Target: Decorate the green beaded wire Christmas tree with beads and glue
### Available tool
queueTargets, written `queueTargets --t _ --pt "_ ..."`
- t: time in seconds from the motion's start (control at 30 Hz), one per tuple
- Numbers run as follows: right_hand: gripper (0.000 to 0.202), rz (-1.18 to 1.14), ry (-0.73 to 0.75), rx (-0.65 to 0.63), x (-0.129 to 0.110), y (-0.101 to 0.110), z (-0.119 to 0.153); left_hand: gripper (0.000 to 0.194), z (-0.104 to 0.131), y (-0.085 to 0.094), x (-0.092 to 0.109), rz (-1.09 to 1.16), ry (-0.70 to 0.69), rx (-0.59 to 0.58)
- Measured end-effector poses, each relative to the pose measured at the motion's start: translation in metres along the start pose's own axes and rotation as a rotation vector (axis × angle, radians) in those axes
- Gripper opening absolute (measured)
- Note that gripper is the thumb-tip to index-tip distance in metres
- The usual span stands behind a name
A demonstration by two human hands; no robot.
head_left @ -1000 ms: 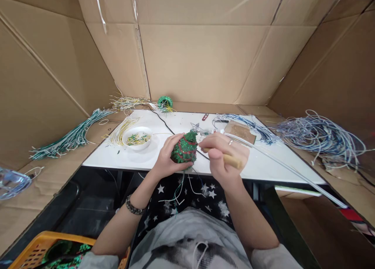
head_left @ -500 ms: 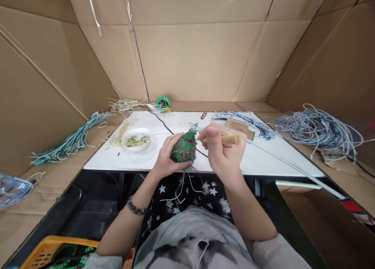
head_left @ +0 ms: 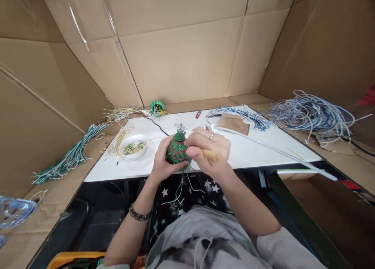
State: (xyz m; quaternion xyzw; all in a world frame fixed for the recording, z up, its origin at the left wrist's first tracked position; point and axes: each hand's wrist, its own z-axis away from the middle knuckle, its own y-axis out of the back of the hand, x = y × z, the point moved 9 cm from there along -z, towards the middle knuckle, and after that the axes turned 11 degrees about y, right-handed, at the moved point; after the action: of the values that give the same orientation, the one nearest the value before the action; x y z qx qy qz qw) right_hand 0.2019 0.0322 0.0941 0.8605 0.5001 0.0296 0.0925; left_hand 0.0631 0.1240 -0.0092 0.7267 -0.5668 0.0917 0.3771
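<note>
A small green Christmas tree (head_left: 177, 148) of glittery beads, ringed with red strands, stands at the table's front edge. Its top carries a clear star (head_left: 181, 128). My left hand (head_left: 164, 159) is wrapped round its left side and base, the thumb along the bottom. In my closed right hand (head_left: 209, 148) is a tool with a pale wooden handle (head_left: 210, 155); its working end is hidden at the tree's right side. My right fingertips are against or very close to the beads. White and green wires (head_left: 182, 187) hang below the tree over my lap.
A white bowl (head_left: 134, 154) holds short yellow, green and white pieces. Wire bundles lie left (head_left: 72, 154) and right (head_left: 316, 114). Behind are a green beaded ring (head_left: 157, 108) and a brown board (head_left: 233, 124). A long white rod (head_left: 278, 148) slants right. Cardboard walls (head_left: 181, 62) enclose the table.
My right hand has come down and left, closer against the tree, and the wooden handle now tilts downward to the right. My left hand keeps its hold. The whole view has shifted and tilted slightly.
</note>
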Motion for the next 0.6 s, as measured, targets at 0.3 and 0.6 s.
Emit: queueTargets --t 0.3,0.6 --pt "0.053 -0.006 0.03 0.044 -0.001 0.002 0.006 0.085 0.001 -0.001 -0.002 0.003 -0.022 0.01" --pt "0.055 -0.044 -0.147 0.05 0.014 0.0 0.001 0.087 0.001 -0.002 0.002 0.015 -0.018 0.006"
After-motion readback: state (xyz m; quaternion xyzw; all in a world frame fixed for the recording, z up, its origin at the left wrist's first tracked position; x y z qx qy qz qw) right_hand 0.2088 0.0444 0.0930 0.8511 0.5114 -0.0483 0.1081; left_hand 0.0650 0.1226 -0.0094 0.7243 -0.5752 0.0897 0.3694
